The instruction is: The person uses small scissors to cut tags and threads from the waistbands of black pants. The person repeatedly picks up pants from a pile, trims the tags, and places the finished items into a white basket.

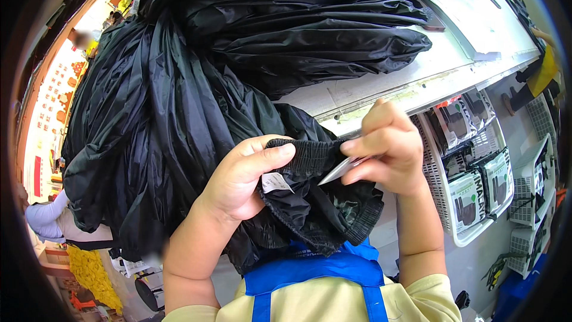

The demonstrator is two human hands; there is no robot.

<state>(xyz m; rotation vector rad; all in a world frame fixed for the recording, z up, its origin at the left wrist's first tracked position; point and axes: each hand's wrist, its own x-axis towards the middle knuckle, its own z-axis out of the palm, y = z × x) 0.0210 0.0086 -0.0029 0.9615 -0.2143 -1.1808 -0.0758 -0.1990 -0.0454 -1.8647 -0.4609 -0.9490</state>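
A black fabric piece with gathered elastic edges (310,158) is stretched between my hands in front of my blue apron (316,271). My left hand (238,176) is closed on the elastic band, thumb on top. A small white label (276,182) hangs from the cloth beside those fingers. My right hand (390,149) is closed on a small silvery pointed tool (341,170), its tip directed left at the fabric just below the band. Its handle is hidden in my fingers, so its exact kind cannot be made out. A lower gathered edge of the piece droops at the right.
A large heap of shiny black fabric (161,107) covers the left and the far side of the white table (381,98). White baskets (447,203) with packaged goods stand at the right. Other people are at the far left and far right. Yellow cloth (94,274) lies lower left.
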